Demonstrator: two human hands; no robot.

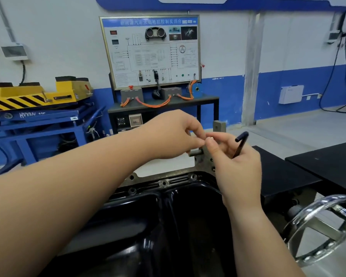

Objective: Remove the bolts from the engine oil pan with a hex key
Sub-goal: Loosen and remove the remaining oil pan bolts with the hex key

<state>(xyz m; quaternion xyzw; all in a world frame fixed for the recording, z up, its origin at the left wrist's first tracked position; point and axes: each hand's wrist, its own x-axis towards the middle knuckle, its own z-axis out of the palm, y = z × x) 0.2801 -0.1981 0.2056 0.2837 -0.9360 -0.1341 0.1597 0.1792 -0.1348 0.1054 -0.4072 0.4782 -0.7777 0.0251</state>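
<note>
The glossy black oil pan (168, 216) fills the lower middle of the view, with bolt holes along its far flange (164, 183). Above its far right corner my two hands meet. My right hand (236, 166) grips a black hex key (241, 143) that points up and away, its short bend at the top. Between my right thumb and the fingertips of my left hand (174, 134) sits a small shiny bolt (209, 138), pinched from both sides. Most of the bolt is hidden by the fingers.
A chrome hand wheel (320, 226) stands at the lower right beside black table tops (328, 162). A grey stand bracket (205, 158) rises behind the pan. Further back are a training board (150, 50) on a bench and a blue-and-yellow lift (38, 108).
</note>
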